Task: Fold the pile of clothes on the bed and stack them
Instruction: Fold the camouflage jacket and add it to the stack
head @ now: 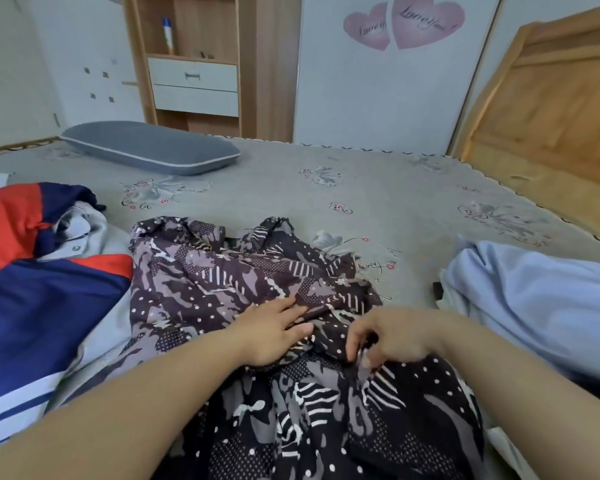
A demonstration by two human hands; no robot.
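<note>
A dark purple patterned garment (229, 271) with dots and stripes lies crumpled on the bed in front of me, running from mid-bed down to the lower edge of view. My left hand (274, 327) lies flat on it with straight fingers, pressing the cloth. My right hand (381, 337) has curled fingers pinching a fold of the same garment just to the right. A red, navy and white jacket (39, 292) lies at the left. A light blue garment (534, 299) is heaped at the right.
The grey printed bedsheet (378, 188) stretches beyond the clothes. A grey pillow (149, 147) lies at the far left. A wooden headboard (548, 109) leans at the right; a wardrobe with drawers (194, 84) stands behind the bed.
</note>
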